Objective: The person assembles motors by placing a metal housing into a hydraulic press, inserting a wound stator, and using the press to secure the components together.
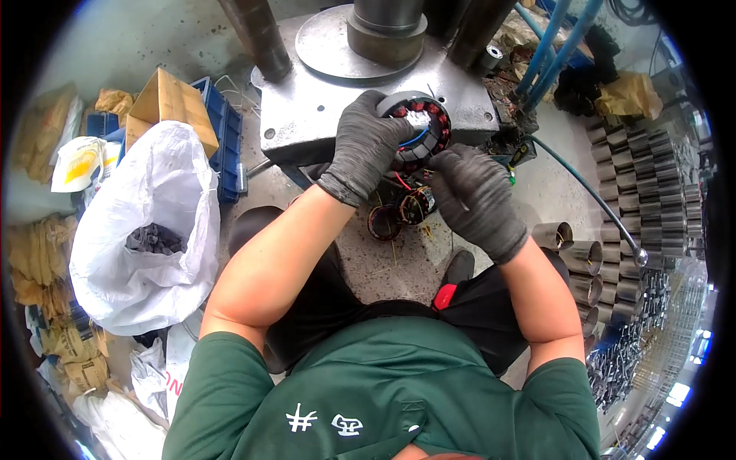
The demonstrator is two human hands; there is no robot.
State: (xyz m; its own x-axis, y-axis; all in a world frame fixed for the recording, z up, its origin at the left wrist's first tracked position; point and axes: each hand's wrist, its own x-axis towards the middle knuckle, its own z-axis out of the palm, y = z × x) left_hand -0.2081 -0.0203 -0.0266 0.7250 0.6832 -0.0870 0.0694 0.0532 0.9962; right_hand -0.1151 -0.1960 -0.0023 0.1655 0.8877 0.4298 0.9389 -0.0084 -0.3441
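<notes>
In its dark grey work glove, my left hand [364, 142] is closed around the left side of a motor stator [443, 126]. This ring has red windings on its inner teeth, a blue wire across it and a red lead at its lower edge. My right hand [475, 203], gloved alike, has its fingers curled in at the stator's lower right rim; whether they pinch the rim or a wire is hidden. The stator is tilted over the front edge of a steel press table [307, 123]. Below, two more wound rings [383, 222] are near the floor between my feet.
A press ram [387, 27] over a round plate and thick columns rise beyond the table. Left are a white sack [100, 253] with dark cloth, a cardboard box [172, 107] and a blue crate [230, 161]. Stacked metal cylinders [629, 176] and a dark hose [575, 176] lie right.
</notes>
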